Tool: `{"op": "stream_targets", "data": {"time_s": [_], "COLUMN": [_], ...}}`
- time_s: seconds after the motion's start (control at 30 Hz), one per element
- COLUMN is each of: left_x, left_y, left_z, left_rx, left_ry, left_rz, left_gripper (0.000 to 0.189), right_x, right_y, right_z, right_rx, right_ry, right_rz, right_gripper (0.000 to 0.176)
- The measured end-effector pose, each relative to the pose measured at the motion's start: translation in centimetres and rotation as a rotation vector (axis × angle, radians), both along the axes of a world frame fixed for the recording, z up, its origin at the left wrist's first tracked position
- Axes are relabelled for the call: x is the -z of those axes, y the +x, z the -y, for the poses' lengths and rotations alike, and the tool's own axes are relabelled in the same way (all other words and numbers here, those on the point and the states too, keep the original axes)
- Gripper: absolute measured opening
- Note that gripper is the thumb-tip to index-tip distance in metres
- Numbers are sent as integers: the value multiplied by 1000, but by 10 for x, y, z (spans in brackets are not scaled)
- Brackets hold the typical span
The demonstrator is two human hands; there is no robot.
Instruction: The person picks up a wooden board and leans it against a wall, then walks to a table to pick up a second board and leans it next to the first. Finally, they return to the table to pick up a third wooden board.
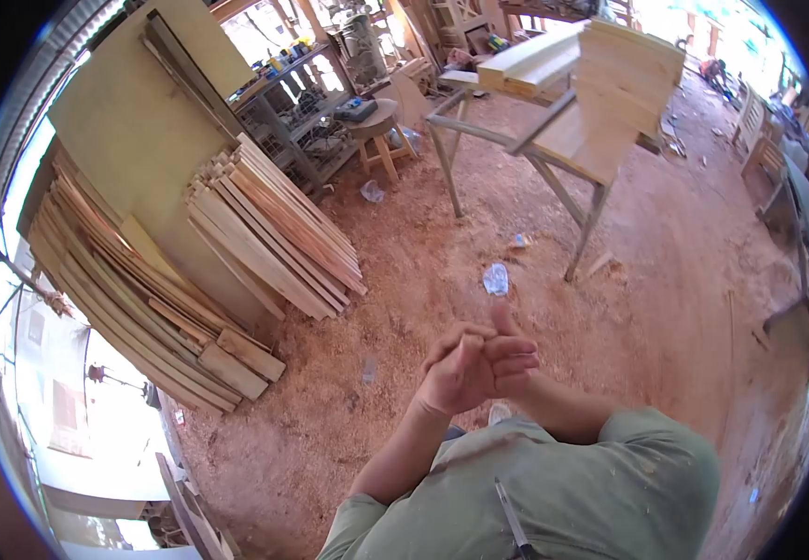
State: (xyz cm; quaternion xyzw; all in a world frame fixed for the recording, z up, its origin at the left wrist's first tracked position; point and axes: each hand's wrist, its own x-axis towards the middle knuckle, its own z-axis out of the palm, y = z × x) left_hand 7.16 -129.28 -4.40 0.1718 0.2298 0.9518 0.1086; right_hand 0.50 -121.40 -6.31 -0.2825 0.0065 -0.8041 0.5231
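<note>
My left hand [460, 380] and my right hand [511, 358] are clasped together in front of my chest, above the ground. Their fingers overlap and fold against each other, and one thumb points up. No tool or workpiece shows in either hand; parts of the fingers hide behind one another. Below them is my green shirt [591, 476], with a pen [514, 518] at its front. Past my fingertips, a crumpled clear plastic piece [495, 279] lies on the sawdust-covered floor [404, 280].
Leaning to the left are stacks of wooden strips [269, 229] and curved-looking boards [134, 289] against a large panel [143, 112]. Ahead, a wooden trestle [554, 154] carries thick boards [624, 84]. A tool case [356, 110] sits on a round stool [376, 121] near shelves [297, 103].
</note>
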Motion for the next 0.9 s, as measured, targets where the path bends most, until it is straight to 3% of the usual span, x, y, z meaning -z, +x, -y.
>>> {"op": "stream_targets", "data": {"time_s": [0.07,0.17,0.2,0.23,0.27,0.3,0.37,0.4,0.43,0.47,0.53,0.6,0.63,0.67,0.7,0.73,0.77,0.8,0.83,0.9], "left_x": [-1,59,98,145,147,149,65,42,64,81,100,37,-3,-21,-19,-15,-10,-26,-41,-14], "left_y": [-23,-73,-105,-159,-191,-207,-224,-239,-268,-282,-311,-341,-357,-372,-387,-402,-416,-436,-458,-494], "left_z": [31,108,116,128,136,151,168,182,198,211,239,295,330,359,382,400,411,393,367,355], "left_rx": [-21,-366,-355,-295,-222,-199,352,620,506,539,145,222,261,297,319,93,-130,-382,-641,-700], "left_ry": [77,-493,-478,106,677,685,116,-184,-144,-127,307,288,269,255,264,-15,-299,-623,-947,-1029], "left_rz": [-4,236,228,-64,-350,-344,-68,52,-235,-238,-256,-289,-332,-369,-349,-285,-212,-401,-599,-626], "left_gripper": [56,48,48,49,51,51,65,72,81,81,83,78,73,69,69,67,64,57,50,47], "right_x": [5,33,30,24,12,5,-8,-12,-14,-18,-20,-4,-2,-1,0,8,25,38,42,50], "right_y": [-52,-124,-132,-145,-151,-157,-177,-196,-215,-231,-259,-268,-295,-323,-351,-372,-393,-407,-418,-447], "right_z": [21,57,73,111,140,170,222,240,253,262,297,378,335,292,249,255,264,272,279,301], "right_rx": [83,254,265,176,75,100,-126,-92,-100,-109,-93,1083,999,741,399,413,641,858,859,773], "right_ry": [21,-15,-1,-16,-52,-52,-164,-161,-60,41,187,-1026,-453,254,571,585,718,841,851,701], "right_rz": [-45,73,63,174,279,276,209,200,153,112,51,238,213,-82,-306,-285,12,319,337,382], "right_gripper": [63,57,57,56,55,55,53,53,54,55,58,56,54,53,51,51,52,54,54,57]}}
